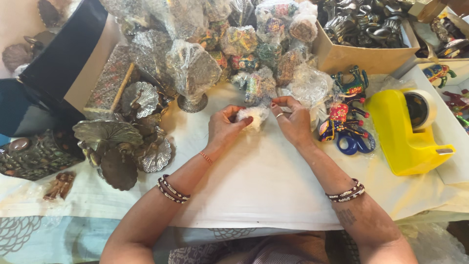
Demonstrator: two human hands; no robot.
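Both hands work at the centre of the desk [259, 171], which is covered by a white sheet. The left hand [224, 128] is closed, thumb and fingers pinched on the left side of a small bundle in clear wrap [254, 116]; the right hand [293, 122], a ring on one finger, is closed on the bundle's right side. The bundle sits just above the sheet between the two hands; what is inside cannot be made out. Far right, an open cardboard box [364, 58] holds dark metal figurines [364, 23], packed close, their upper parts cut off by the frame edge. Behind the hands lies a heap of wrapped ornaments [244, 44]; the film blurs their shapes. To the right, painted animal figures [344, 110] stand unwrapped, with blue-handled scissors [355, 143] just beside them and a yellow tape dispenser [405, 139] farther right. To the left, silver metal peacock pieces [127, 142] stand in a cluster. A white tray [454, 93] at the far right edge holds more painted figures, only partly in view.
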